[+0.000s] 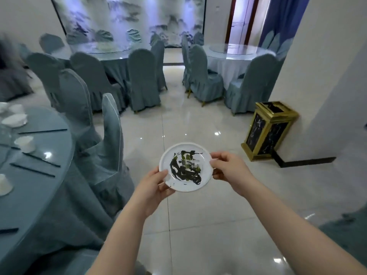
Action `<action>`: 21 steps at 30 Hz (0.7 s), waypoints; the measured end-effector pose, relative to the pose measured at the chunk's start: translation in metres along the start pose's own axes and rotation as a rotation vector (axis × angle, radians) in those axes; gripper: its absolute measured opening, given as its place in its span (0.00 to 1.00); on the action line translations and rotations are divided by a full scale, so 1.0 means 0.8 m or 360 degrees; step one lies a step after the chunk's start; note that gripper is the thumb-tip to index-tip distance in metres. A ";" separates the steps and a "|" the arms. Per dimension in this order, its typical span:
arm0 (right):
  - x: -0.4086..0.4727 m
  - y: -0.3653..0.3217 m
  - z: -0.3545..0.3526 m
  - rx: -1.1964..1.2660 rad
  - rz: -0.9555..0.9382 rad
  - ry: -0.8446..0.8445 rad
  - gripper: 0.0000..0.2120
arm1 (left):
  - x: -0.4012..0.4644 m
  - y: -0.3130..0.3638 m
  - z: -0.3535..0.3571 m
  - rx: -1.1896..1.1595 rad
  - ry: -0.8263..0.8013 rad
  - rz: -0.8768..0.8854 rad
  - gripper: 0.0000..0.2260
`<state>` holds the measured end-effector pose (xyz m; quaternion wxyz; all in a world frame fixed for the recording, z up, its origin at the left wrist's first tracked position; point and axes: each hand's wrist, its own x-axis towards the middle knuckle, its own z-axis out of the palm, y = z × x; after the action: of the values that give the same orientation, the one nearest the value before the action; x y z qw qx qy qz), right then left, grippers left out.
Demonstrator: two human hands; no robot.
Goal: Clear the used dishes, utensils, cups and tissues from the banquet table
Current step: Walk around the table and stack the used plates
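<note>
Plate [185,167], smeared with dark sauce, is held level over the floor by both hands, left [154,186] and right [228,168] pinching opposite rims, and is best kept flat while carried toward the bin [268,131].

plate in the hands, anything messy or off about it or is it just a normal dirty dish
The white plate is held level over the floor, the left hand and the right hand each gripping its rim. Dark green-black smears cover its middle, with small specks near the left rim. No chip or crack shows, and nothing is dripping off.
</note>
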<state>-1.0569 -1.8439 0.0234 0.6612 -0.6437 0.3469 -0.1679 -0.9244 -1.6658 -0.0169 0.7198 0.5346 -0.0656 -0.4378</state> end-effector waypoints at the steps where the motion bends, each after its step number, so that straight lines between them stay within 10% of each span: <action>1: 0.035 -0.009 -0.001 -0.0001 -0.0011 -0.0039 0.09 | 0.028 0.011 0.002 -0.0019 0.0012 0.0005 0.08; 9: 0.360 -0.066 0.015 0.0038 0.0035 -0.0405 0.09 | 0.287 0.102 0.004 -0.0129 0.0306 0.0215 0.25; 21: 0.797 -0.207 0.209 -0.0035 -0.0003 -0.0927 0.09 | 0.609 0.319 -0.088 -0.0401 0.0763 0.0575 0.23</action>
<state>-0.4583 -2.1664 0.0174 0.7258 -0.6722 0.1436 0.0270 -0.4455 -1.9454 -0.0172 0.8413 0.5090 0.0667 -0.1692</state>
